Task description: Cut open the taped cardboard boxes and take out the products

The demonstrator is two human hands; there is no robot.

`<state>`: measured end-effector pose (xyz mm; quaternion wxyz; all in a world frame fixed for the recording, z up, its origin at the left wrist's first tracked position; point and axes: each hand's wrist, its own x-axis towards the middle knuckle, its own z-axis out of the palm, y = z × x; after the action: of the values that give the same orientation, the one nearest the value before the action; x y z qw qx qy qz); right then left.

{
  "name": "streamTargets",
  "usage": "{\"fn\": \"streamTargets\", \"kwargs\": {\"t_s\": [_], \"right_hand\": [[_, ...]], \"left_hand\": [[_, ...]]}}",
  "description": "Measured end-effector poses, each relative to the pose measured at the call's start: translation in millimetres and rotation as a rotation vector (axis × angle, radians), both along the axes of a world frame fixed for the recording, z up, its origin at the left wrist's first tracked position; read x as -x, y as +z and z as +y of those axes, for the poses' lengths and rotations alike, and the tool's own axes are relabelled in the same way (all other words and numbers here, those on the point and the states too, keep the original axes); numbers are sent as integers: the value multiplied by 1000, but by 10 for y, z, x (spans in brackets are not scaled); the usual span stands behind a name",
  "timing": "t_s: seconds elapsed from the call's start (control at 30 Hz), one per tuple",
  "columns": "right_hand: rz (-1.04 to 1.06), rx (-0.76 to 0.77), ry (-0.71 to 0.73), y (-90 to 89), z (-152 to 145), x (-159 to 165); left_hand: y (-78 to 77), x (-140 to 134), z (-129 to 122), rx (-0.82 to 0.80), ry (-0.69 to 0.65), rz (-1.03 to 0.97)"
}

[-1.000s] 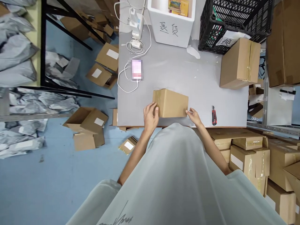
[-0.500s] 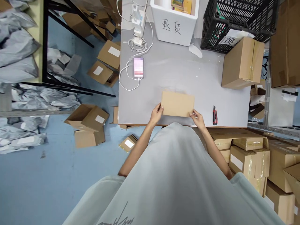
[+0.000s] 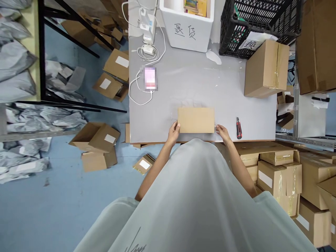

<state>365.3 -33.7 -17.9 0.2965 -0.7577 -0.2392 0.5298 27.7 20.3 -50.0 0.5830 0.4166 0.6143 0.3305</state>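
Note:
A small, flat brown cardboard box (image 3: 196, 120) lies near the front edge of the grey table, its plain face up. My left hand (image 3: 173, 133) grips its left end, thumb on top and fingers at the side. Just off the right end is my right hand (image 3: 222, 133), its fingers loosely curled and a little apart, with a narrow gap between them and the box. To the right of that hand lies a red and black box cutter (image 3: 238, 128).
A white foam bin (image 3: 187, 31), a black plastic crate (image 3: 236, 43) and a taped carton (image 3: 258, 77) stand at the table's back and right. A charging phone (image 3: 150, 77) and a power strip (image 3: 149, 29) are at left. Several cartons (image 3: 271, 178) are stacked below the right side.
My right hand has come off the box's right end. The box has turned slightly and now lies straighter along the table edge. The whole view has shifted a little.

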Motion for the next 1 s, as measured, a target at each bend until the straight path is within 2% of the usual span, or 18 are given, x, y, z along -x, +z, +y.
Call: {"fn": "streamTargets", "kwargs": {"t_s": [0.2, 0.3, 0.37, 0.47, 0.57, 0.67, 0.73, 0.8, 1.0], "right_hand": [[120, -20, 58, 71, 70, 215], [170, -51, 91, 187, 97, 335], [200, -78, 125, 275, 121, 398], [213, -127, 191, 403, 174, 486], [239, -194, 239, 513, 243, 597], [288, -250, 237, 614, 296, 714], [282, -263, 230, 694, 303, 763], [221, -276, 229, 799, 283, 777], [-180, -348, 290, 1121, 207, 679]], "left_hand": [[-46, 261, 24, 31, 99, 49], [56, 392, 94, -21, 168, 188], [240, 397, 111, -129, 156, 313], [660, 232, 62, -294, 5, 331], [1075, -33, -19, -306, -154, 277], [1296, -204, -56, -284, -189, 317], [1321, -227, -51, -277, -157, 332], [1281, -207, -31, -249, -119, 287], [1067, -239, 89, -119, -136, 8]]}}
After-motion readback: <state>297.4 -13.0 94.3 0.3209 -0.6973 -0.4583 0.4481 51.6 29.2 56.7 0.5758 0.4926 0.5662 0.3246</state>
